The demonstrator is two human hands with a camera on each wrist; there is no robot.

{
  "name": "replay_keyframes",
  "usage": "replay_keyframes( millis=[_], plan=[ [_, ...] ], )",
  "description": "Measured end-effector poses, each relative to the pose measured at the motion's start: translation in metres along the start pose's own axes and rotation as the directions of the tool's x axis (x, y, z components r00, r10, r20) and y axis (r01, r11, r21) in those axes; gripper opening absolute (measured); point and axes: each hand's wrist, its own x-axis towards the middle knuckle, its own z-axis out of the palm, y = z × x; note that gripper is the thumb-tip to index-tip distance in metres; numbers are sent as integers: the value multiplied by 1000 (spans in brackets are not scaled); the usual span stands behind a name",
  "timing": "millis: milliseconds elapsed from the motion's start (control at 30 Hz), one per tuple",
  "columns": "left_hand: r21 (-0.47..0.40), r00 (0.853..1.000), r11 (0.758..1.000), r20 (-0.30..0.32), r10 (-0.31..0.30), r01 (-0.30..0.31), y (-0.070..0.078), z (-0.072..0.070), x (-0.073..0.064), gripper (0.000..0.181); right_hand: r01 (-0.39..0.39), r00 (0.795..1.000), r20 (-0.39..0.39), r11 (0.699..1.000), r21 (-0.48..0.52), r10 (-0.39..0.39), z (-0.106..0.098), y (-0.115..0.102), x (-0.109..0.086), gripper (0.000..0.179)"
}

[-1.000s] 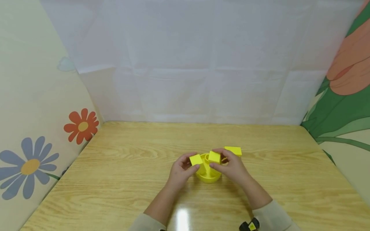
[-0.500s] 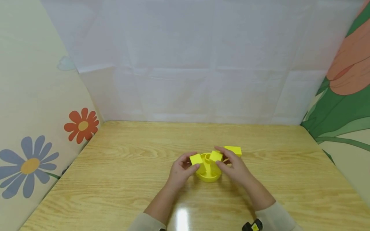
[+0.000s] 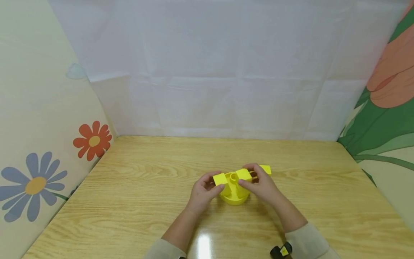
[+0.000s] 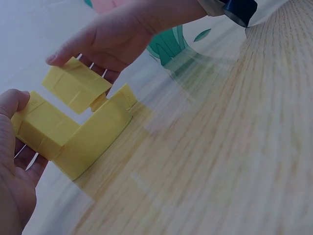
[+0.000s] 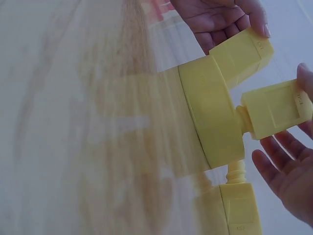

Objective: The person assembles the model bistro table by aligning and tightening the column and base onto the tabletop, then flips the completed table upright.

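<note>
A round, shallow yellow dish (image 3: 234,201) with a ring-shaped post inside stands on the table. My left hand (image 3: 201,194) pinches a yellow block (image 3: 220,178) at the dish's left rim, thumb on the near side. At the opposite side, my right hand (image 3: 264,187) holds a second yellow block (image 3: 243,175) between thumb and fingers. In the right wrist view this block (image 5: 276,107) has a short ribbed stem (image 5: 242,119) right at the dish's rim. Part of the stem's end is hidden.
Just behind my right hand, a third yellow block (image 3: 266,169) lies on the wooden table (image 3: 145,172); its ribbed stem (image 5: 235,172) shows in the right wrist view. A white sheet (image 3: 207,79) hangs behind the table, with flower-painted walls at both sides.
The right hand has moved slightly right with its block, from over the dish towards its right rim. It now covers more of the third block. The left hand stays in place.
</note>
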Motion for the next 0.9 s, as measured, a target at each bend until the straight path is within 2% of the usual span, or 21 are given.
replay_keyframes(
  millis=[133,267,400,567,733,900],
  plan=[
    [11,1000,1000,-1,-3,3,0,0,0,44,62,998,-2,996,67,-62,-2,4,-2,42],
    [19,1000,1000,-8,-11,11,0,0,0,43,155,988,-9,974,165,-156,-4,8,-4,35],
    [18,1000,1000,-9,-10,10,-1,-1,0,42,147,989,-16,962,230,-147,-6,10,-7,35],
    [31,1000,999,-11,-4,5,-1,-1,0,42,99,995,1,968,230,-102,-9,11,-9,38],
    [29,1000,1000,-10,-8,9,0,-1,0,42,131,989,55,980,151,-141,-11,13,-10,48],
    [22,1000,1000,-12,-6,6,0,-1,0,42,106,991,65,988,111,-114,-11,14,-11,48]
  ],
)
